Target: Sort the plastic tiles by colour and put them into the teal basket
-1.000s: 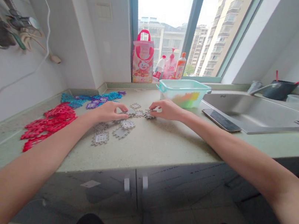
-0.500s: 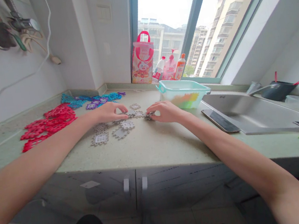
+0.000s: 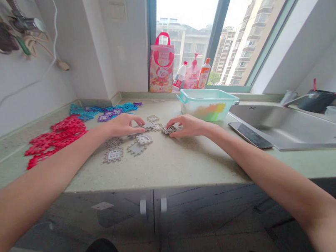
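Note:
Grey toothed interlocking building tiles lie in a loose group on the countertop. My right hand (image 3: 190,126) pinches a grey tile (image 3: 169,130) between thumb and fingers, at the right end of a joined row. Its near edge looks slightly raised. At the other end of that row, my left hand (image 3: 122,125) has thumb and fingertips closed on another grey tile, mostly hidden by the fingers. Between the hands sits a grey tile (image 3: 156,127), with another grey tile (image 3: 152,119) just behind. Nearer me lie a window-patterned tile (image 3: 144,139), a plain tile (image 3: 137,148) and a further window tile (image 3: 113,155).
Red tiles (image 3: 59,136) are heaped at left, with blue tiles (image 3: 80,111) and purple tiles (image 3: 110,114) behind. A mint plastic tub (image 3: 207,105) stands right of my hands, before a phone (image 3: 249,135) and steel sink (image 3: 284,125). Bottles (image 3: 192,76) line the window.
The tile in my right hand has tipped so that more of its patterned face shows. My left hand stays at the row's left end. The view has shifted slightly.

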Demonstrator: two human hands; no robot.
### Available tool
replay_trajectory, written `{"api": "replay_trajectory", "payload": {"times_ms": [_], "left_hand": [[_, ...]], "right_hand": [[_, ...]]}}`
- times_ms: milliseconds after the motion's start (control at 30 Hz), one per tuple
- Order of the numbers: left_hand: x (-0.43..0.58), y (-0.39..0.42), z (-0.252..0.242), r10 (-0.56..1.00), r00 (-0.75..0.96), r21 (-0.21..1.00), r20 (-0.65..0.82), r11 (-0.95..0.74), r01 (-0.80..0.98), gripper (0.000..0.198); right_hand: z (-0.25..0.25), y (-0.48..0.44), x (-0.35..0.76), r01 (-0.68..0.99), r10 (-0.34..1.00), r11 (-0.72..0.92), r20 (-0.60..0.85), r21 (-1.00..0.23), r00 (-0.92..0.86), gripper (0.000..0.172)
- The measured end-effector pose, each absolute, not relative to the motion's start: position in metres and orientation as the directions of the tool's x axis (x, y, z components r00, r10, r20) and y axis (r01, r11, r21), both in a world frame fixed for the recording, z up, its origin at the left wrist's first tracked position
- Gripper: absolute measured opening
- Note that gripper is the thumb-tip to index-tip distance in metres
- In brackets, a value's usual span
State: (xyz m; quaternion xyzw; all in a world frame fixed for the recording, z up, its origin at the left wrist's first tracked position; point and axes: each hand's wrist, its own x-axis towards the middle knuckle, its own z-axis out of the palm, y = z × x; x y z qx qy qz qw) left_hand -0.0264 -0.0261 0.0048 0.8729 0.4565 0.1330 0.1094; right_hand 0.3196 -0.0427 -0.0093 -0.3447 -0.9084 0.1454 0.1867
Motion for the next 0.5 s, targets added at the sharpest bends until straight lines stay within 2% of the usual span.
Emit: {"api": "replay_trajectory", "payload": {"times_ms": [133,267,400,500], "left_hand": [[-0.0266,-0.0256,0.0050,0.823,0.551,0.315,0.139,-0.565,0.763,0.070],[-0.0263,-0.0263,0.0055,0.825,0.548,0.317,0.136,-0.560,0.765,0.071],[-0.0269,-0.0268,0.0054,0.825,0.550,0.316,0.129,-0.560,0.766,0.070],[-0.0280,-0.0258,0.0047,0.818,0.561,0.310,0.128,-0.571,0.760,0.069]], "right_hand": [[-0.0086,-0.0428,0.3204,0.576,0.685,0.717,0.246,-0.392,-0.686,0.035],[-0.0077,-0.0454,0.3188,0.579,0.656,0.753,0.283,-0.314,-0.699,0.036],[-0.0094,-0.0462,0.3169,0.657,0.723,0.689,0.233,-0.304,-0.650,0.037],[-0.0102,-0.0446,0.3173,0.679,0.743,0.667,0.213,-0.306,-0.634,0.032]]}}
